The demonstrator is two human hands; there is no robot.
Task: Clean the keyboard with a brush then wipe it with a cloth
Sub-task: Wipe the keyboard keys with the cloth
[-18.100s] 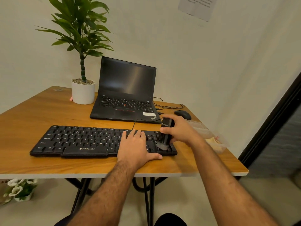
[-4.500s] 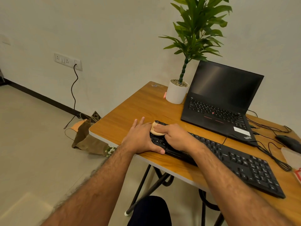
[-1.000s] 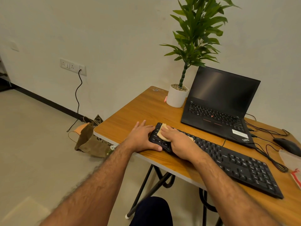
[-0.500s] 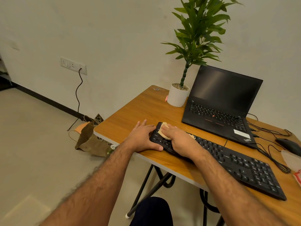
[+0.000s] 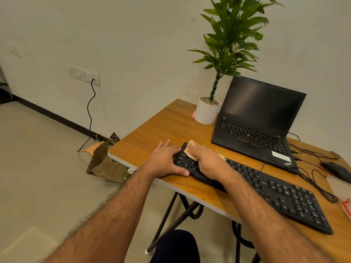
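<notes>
Wooden table (image 5: 152, 130), orange-brown grain with a pale edge band, is standing on black metal legs against a plain off-white wall. Floor left of the table is pale and matte, with a dark skirting line running along the wall base. A white socket plate (image 5: 84, 75) is sitting on the wall left of the table, a black cord (image 5: 90, 111) hanging from it down to the floor.

Black keyboard (image 5: 275, 188), long and flat with matte keys, is lying diagonally along the table's near edge. The right hand (image 5: 208, 160) is pressing flat, fingers extended and close together, on a small beige cloth (image 5: 190, 150) over the keyboard's left end; the cloth, soft and folded, is peeking out past the fingertips. The left hand (image 5: 166, 161) is lying palm-down, fingers loosely spread, holding nothing, its thumb resting against the keyboard's left front corner.

Behind the keyboard an open black laptop (image 5: 256, 118) is showing a dark screen. A leafy green plant in a round white pot (image 5: 207, 112) is standing just beside the laptop's left side. Thin black cables (image 5: 313, 179) are trailing right of the laptop toward a black mouse (image 5: 334, 168). A crumpled brown paper bag (image 5: 104, 166) is slumping on the floor beside the table's left corner.
</notes>
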